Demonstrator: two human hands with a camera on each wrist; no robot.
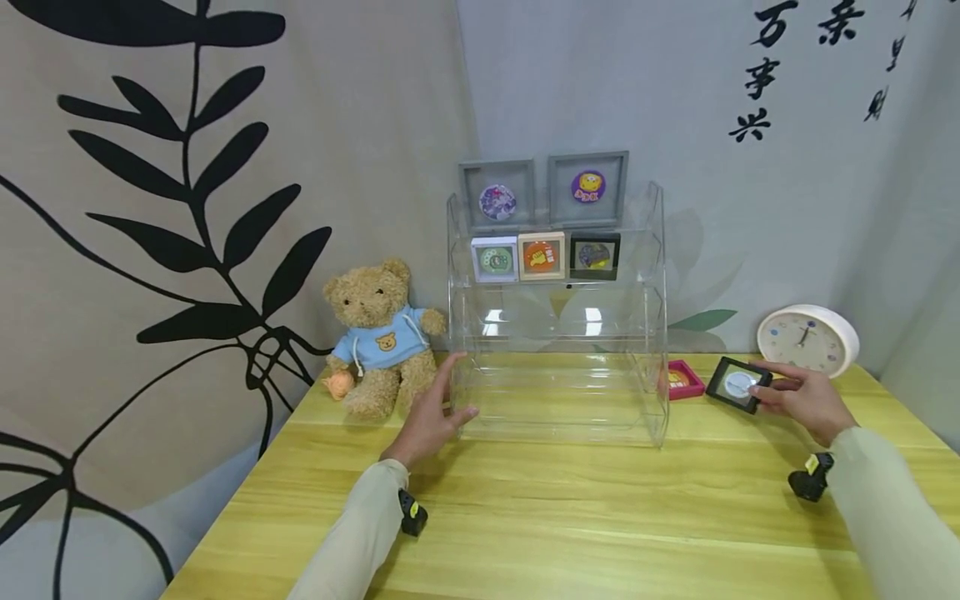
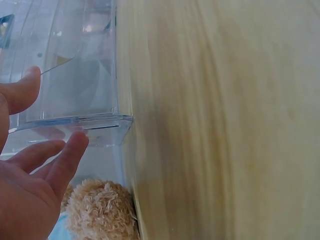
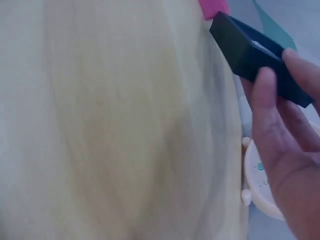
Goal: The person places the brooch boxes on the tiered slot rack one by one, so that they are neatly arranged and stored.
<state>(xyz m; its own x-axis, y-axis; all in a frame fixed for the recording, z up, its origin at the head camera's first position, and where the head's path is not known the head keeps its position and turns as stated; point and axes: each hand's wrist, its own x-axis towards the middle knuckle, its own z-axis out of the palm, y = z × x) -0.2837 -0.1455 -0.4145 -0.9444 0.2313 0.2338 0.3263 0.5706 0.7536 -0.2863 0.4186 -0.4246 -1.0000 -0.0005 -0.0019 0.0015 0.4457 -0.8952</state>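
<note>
A clear acrylic tiered rack (image 1: 555, 400) stands on the table. My left hand (image 1: 429, 418) is at its left side, fingers fairly straight along the outside of the panel and thumb apart on the other side. In the left wrist view, a fingertip of the left hand (image 2: 45, 175) meets the panel edge or lies just beside it; I cannot tell which. At the right, my right hand (image 1: 806, 400) pinches a black square frame (image 1: 722, 392) with a round white badge inside. The right wrist view shows this black frame (image 3: 250, 50) tilted between thumb and fingers.
Two grey frames (image 1: 498, 171) stand on the rack's top tier, with white, beige and black small frames (image 1: 542, 257) below. A pink frame (image 1: 682, 379) lies right of the rack, near a white clock (image 1: 806, 337). A teddy bear (image 1: 382, 333) sits at the left.
</note>
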